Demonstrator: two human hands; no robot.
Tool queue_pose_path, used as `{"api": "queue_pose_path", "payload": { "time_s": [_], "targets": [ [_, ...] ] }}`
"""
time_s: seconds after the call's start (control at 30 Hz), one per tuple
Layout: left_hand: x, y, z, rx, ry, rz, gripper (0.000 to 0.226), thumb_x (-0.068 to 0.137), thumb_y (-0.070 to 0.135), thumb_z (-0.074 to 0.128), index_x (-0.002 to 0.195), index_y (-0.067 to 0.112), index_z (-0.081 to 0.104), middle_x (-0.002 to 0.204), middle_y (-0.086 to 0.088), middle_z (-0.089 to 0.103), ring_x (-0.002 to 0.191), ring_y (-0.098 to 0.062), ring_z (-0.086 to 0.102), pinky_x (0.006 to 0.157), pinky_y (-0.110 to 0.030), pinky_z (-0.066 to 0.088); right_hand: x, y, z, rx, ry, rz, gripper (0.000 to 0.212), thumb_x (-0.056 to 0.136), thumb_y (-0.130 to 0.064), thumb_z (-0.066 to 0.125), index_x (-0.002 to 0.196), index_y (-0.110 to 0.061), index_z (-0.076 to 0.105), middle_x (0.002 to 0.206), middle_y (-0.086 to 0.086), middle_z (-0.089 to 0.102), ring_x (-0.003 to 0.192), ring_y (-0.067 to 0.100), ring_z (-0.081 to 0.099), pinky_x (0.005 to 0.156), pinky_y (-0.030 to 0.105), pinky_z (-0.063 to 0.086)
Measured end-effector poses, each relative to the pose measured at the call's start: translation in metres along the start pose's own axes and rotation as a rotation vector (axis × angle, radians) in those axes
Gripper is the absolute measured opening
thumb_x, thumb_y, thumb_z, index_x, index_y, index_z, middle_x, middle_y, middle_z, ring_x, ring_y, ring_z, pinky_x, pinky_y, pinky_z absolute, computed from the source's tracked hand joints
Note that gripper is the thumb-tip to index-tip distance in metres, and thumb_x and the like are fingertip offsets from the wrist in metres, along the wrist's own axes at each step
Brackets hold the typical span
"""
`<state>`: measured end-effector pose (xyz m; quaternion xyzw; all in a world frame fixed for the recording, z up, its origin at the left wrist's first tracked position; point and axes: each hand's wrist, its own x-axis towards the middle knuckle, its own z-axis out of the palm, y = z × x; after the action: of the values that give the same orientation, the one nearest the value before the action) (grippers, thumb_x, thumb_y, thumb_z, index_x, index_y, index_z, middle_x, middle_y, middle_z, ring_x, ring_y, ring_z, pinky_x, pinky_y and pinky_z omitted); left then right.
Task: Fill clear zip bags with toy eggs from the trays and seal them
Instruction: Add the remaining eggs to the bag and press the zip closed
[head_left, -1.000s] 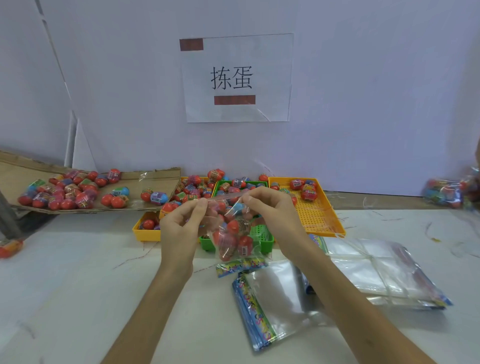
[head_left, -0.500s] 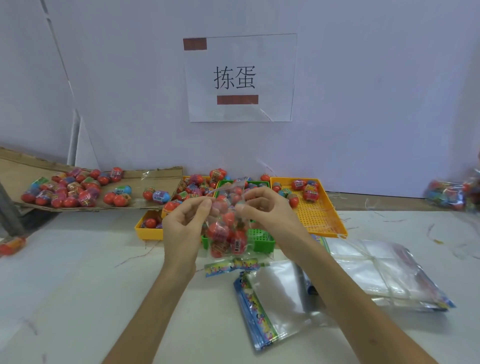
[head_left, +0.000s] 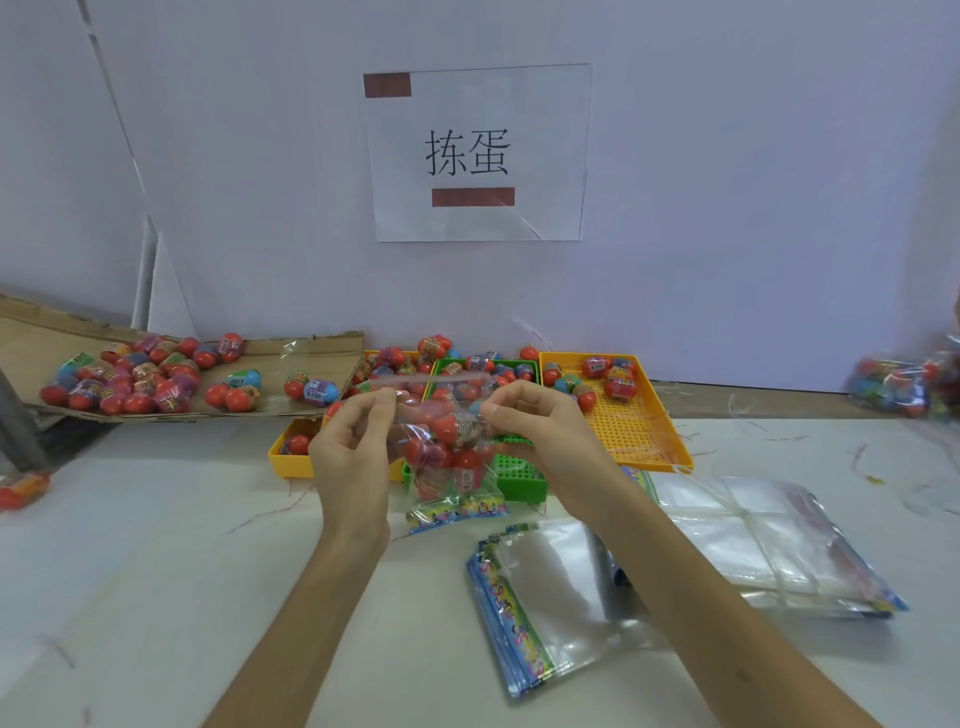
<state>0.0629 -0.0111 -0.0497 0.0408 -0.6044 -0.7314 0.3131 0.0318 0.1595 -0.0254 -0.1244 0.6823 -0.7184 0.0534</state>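
A clear zip bag (head_left: 449, 457) holding several red toy eggs hangs above the table, its printed bottom strip just over the surface. My left hand (head_left: 350, 449) pinches the bag's top edge on the left. My right hand (head_left: 540, 431) pinches the same edge on the right. Behind them stand a green tray (head_left: 522, 475), a yellow tray (head_left: 631, 434) with a few eggs, and a second yellow tray (head_left: 291, 460) at the left. More eggs (head_left: 135, 376) lie on a cardboard sheet at the far left.
A loose pile of empty zip bags (head_left: 545, 597) lies in front of my right forearm, with a tied bundle of bags (head_left: 753, 540) to its right. Filled bags (head_left: 904, 387) sit blurred at the far right edge. A wall with a paper sign (head_left: 475, 153) closes the back.
The bag's top edge is now pulled out wider between my hands, which have moved slightly apart. The bag hangs a little lower than half a second ago.
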Motion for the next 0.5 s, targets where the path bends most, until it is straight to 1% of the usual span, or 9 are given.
{"api": "queue_pose_path", "payload": {
  "time_s": [0.1,0.13,0.2,0.23,0.27,0.33,0.37,0.43,0.5],
  "targets": [
    [-0.0009,0.0012,0.0012,0.005,-0.026,-0.006,0.032,0.103,0.018,0.057,0.078,0.028,0.076,0.077,0.003,0.074,0.074,-0.011,0.067,0.072,-0.031,0.053,-0.0009,0.0006,0.0020,-0.012,0.013,-0.021,0.010,0.091,-0.011,0.072,0.084,-0.016,0.069,0.082,-0.002,0.072,0.081,0.012,0.067,0.076,0.029,0.060],
    [-0.0007,0.0008,0.0014,0.005,-0.024,-0.009,0.028,0.103,0.018,0.057,0.082,0.025,0.075,0.079,0.003,0.074,0.075,-0.011,0.067,0.072,-0.032,0.052,-0.0014,0.0012,0.0029,-0.028,0.023,-0.026,0.009,0.092,-0.011,0.071,0.085,-0.015,0.069,0.085,-0.001,0.072,0.081,0.012,0.067,0.075,0.028,0.060],
    [-0.0001,-0.0002,0.0012,0.004,-0.025,-0.027,0.024,0.103,0.019,0.057,0.087,0.021,0.075,0.085,-0.001,0.074,0.083,-0.018,0.068,0.075,-0.034,0.053,-0.0021,0.0017,0.0052,-0.035,0.038,-0.026,0.008,0.094,-0.010,0.068,0.087,-0.013,0.068,0.089,0.001,0.074,0.081,0.011,0.068,0.071,0.027,0.060],
    [-0.0001,-0.0005,0.0008,0.003,-0.029,-0.040,0.026,0.103,0.021,0.057,0.086,0.024,0.076,0.086,-0.003,0.075,0.085,-0.021,0.069,0.074,-0.034,0.053,-0.0025,0.0016,0.0062,-0.032,0.041,-0.026,0.007,0.095,-0.010,0.067,0.088,-0.013,0.067,0.089,0.000,0.075,0.081,0.011,0.069,0.070,0.026,0.060],
    [-0.0001,-0.0008,0.0007,-0.002,-0.029,-0.051,0.030,0.103,0.022,0.057,0.082,0.028,0.076,0.085,-0.002,0.075,0.083,-0.020,0.070,0.070,-0.032,0.055,-0.0026,0.0017,0.0066,-0.035,0.045,-0.029,0.008,0.096,-0.011,0.066,0.089,-0.012,0.066,0.088,-0.001,0.075,0.080,0.010,0.069,0.068,0.026,0.059],
    [-0.0008,-0.0008,0.0009,-0.018,-0.016,-0.068,0.034,0.103,0.024,0.057,0.076,0.031,0.076,0.080,0.001,0.075,0.076,-0.014,0.071,0.065,-0.030,0.057,-0.0026,0.0014,0.0067,-0.056,0.050,-0.033,0.009,0.096,-0.012,0.066,0.088,-0.014,0.065,0.085,0.000,0.073,0.077,0.013,0.067,0.066,0.027,0.057],
    [-0.0007,-0.0014,0.0014,-0.026,0.003,-0.081,0.033,0.102,0.024,0.059,0.077,0.031,0.077,0.080,0.003,0.075,0.078,-0.014,0.071,0.069,-0.035,0.059,-0.0026,0.0014,0.0064,-0.061,0.046,-0.030,0.009,0.096,-0.013,0.067,0.087,-0.014,0.064,0.084,0.001,0.071,0.074,0.014,0.066,0.067,0.030,0.057],
    [0.0003,-0.0035,0.0020,-0.042,0.030,-0.108,0.029,0.101,0.024,0.061,0.079,0.031,0.079,0.082,0.003,0.074,0.087,-0.020,0.068,0.081,-0.047,0.058,-0.0019,0.0031,0.0063,-0.049,0.038,-0.015,0.009,0.096,-0.011,0.067,0.088,-0.013,0.064,0.082,0.003,0.070,0.069,0.015,0.064,0.069,0.034,0.056],
    [0.0006,-0.0051,0.0021,-0.037,0.022,-0.112,0.029,0.100,0.024,0.062,0.080,0.033,0.079,0.080,0.005,0.074,0.087,-0.019,0.067,0.082,-0.047,0.057,-0.0018,0.0058,0.0074,-0.062,0.077,-0.020,0.008,0.095,-0.011,0.069,0.090,-0.013,0.063,0.083,0.004,0.071,0.069,0.016,0.064,0.069,0.033,0.055]
  ]
}}
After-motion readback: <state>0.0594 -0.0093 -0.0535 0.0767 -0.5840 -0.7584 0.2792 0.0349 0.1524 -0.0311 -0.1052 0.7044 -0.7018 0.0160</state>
